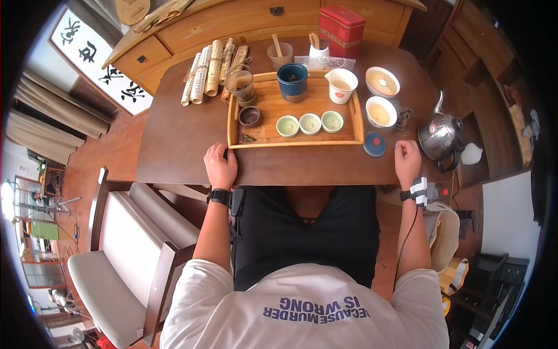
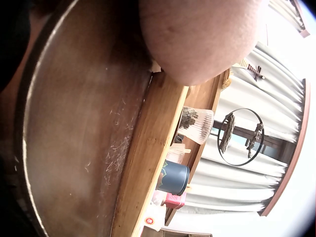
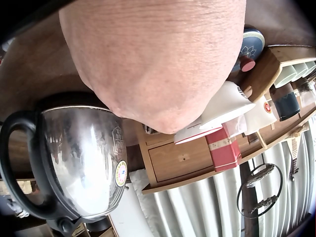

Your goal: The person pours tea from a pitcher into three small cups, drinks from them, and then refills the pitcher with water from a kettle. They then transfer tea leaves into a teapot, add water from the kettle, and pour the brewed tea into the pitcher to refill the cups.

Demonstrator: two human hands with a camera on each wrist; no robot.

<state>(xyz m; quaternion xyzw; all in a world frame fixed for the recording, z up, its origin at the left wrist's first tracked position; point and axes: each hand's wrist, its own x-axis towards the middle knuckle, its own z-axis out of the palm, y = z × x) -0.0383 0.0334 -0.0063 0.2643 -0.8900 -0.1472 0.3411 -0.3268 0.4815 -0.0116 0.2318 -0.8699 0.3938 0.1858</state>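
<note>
My left hand (image 1: 221,165) rests on the table's near edge, just below the left corner of the wooden tray (image 1: 296,145), its fingers loosely curled round nothing. On the right, my right hand (image 1: 408,160) lies on the table, loosely curled and holding nothing, between a blue lid (image 1: 374,145) and a steel kettle (image 1: 439,138). In the tray stand three pale green cups (image 1: 310,124), a small dark cup (image 1: 250,117), a blue lidless pot (image 1: 292,86), a ribbed glass (image 1: 240,87) with dark leaves and a white pitcher (image 1: 340,87). The wrist views show mostly the backs of the hands.
Two white bowls, a lidded one (image 1: 382,82) and one with amber liquid (image 1: 381,111), stand right of the tray. Rolled scrolls (image 1: 215,67) lie back left. A red box (image 1: 342,29) is at the back. A chair (image 1: 125,244) stands left of the person.
</note>
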